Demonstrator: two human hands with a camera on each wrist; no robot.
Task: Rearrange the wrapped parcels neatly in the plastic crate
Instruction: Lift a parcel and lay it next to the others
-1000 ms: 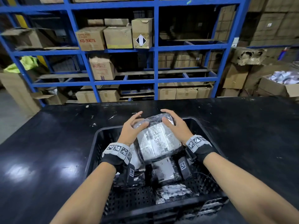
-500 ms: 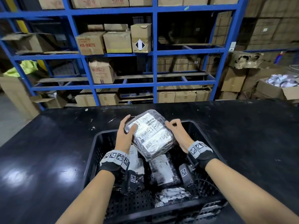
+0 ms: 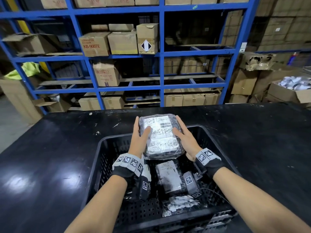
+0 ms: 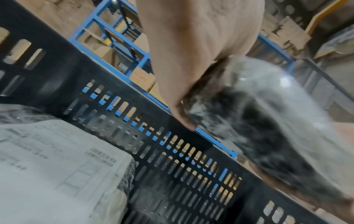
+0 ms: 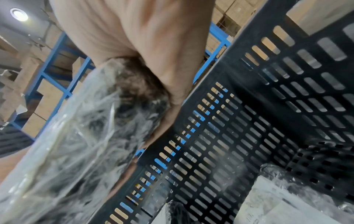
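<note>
A glossy, crinkled film-wrapped parcel (image 3: 160, 137), rectangular with a white printed label, sits above the far end of the slotted black plastic crate (image 3: 107, 148), clasped between left hand (image 3: 139, 140) and right hand (image 3: 185, 140).

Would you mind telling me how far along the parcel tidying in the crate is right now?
Nothing looks settled yet. In hand: both the left hand and right hand hold a large wrapped parcel above the black crate's far wall. Left: placing it, then straightening the loose parcels lying askew on the crate floor.
</note>
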